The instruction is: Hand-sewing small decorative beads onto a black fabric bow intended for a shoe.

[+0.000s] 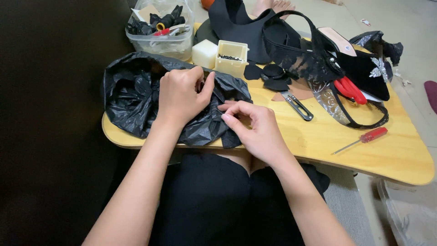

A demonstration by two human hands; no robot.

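Low wooden table [318,141], near-left corner: crumpled black plastic bag [132,98] pinned under the curled left hand [180,98], right hand [252,125] pinching what is probably a small black fabric piece [231,139]; hand-stitching stage judged, steady pinch required; red screwdriver [364,137] at near-right edge.

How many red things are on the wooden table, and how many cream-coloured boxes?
Red-handled scissors: 1
Red-handled screwdriver: 1
Cream boxes: 2
Total: 4
A small red piece also shows in the clear tub, too small to tell.

The black plastic bag [136,98] perhaps hides whatever the fingertips [226,118] pinch.
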